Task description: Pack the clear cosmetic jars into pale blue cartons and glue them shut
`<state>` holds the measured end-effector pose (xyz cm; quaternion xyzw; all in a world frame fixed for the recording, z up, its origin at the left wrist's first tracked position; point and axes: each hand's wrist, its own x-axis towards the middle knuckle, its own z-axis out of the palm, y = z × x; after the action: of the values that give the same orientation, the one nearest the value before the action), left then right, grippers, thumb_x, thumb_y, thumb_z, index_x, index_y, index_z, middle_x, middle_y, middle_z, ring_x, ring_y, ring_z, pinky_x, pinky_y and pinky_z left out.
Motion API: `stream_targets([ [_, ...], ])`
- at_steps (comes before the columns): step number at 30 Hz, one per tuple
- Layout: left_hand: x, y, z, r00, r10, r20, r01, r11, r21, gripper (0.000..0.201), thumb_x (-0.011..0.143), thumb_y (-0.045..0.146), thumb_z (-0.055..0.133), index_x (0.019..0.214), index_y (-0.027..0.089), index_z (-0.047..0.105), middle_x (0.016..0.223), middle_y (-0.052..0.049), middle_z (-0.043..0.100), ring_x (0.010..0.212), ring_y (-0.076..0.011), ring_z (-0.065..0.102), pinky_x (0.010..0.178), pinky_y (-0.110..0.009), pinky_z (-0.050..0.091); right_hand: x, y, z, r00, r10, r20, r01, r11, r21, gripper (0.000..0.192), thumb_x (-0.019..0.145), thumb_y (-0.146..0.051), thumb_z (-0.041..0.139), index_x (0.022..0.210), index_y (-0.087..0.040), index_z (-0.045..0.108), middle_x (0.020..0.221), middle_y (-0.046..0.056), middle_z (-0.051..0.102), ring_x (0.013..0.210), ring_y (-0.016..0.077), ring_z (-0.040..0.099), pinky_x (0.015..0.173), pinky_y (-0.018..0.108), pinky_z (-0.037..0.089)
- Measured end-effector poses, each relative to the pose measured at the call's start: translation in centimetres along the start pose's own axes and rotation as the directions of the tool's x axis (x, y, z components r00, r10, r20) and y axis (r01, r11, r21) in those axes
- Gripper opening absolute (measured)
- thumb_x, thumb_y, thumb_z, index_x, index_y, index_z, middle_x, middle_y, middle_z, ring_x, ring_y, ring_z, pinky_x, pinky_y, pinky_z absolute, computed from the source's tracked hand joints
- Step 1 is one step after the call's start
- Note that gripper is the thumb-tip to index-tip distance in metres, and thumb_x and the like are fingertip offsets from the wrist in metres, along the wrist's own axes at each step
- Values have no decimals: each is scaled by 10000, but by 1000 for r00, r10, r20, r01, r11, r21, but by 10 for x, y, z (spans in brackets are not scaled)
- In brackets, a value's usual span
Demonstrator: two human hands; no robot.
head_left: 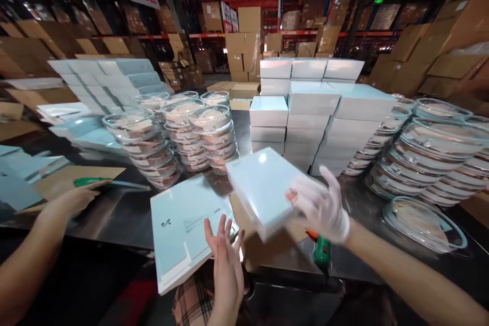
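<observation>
The gloved right hand (323, 209) holds a pale blue square cardboard box (263, 188) tilted above the dark worktop (126, 219). The bare left hand (225, 254), fingers spread wide, hovers beside a flat pale blue carton sheet (179, 229) lying at the worktop's near edge.

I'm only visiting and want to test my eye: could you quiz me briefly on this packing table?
1. True or false: the gloved right hand holds a pale box.
2. What lies on the table just below that hand? A) a green cutter B) a tape roll C) scissors
3. Fill in: the clear round containers are piled in ____.
Key: 1 true; 2 A; 3 stacks.
</observation>
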<state>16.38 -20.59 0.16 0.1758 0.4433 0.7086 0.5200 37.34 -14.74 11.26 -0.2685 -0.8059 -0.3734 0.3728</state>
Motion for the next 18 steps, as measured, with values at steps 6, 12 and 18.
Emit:
stream_targets([
  [6, -16, -13, -29, 971, 206, 120, -222, 965, 143, 944, 893, 743, 644, 1638, 319, 250, 1599, -190, 470, 1469, -332, 508, 1107, -464, 534, 155, 111, 85, 924, 262, 279, -199, 951, -236, 488, 989, -162, 528, 1474, -119, 492, 1459, 205, 544, 1369, 365, 504, 1149, 588, 417],
  [12, -14, 0, -74, 872, 490, 5, -459, 814, 356, 742, 957, 601, 642, 1563, 277, 361, 1507, -190, 541, 1191, -291, 695, 1084, -496, 521, 183, 145, 130, 760, 419, 497, -285, 902, -325, 474, 980, -253, 582, 1349, 36, 517, 1331, 295, 572, 1256, 411, 556, 1059, 535, 447],
  [18, 55, 75, -101, 819, 569, 82, -326, 342, 881, 846, 829, 693, 691, 1481, 186, 508, 1491, -231, 568, 1432, -447, 492, 1191, -610, 393, 166, 139, 125, 840, 353, 412, -279, 932, -229, 613, 982, -289, 560, 1483, 39, 430, 1446, 288, 532, 1379, 424, 479, 1145, 602, 350],
])
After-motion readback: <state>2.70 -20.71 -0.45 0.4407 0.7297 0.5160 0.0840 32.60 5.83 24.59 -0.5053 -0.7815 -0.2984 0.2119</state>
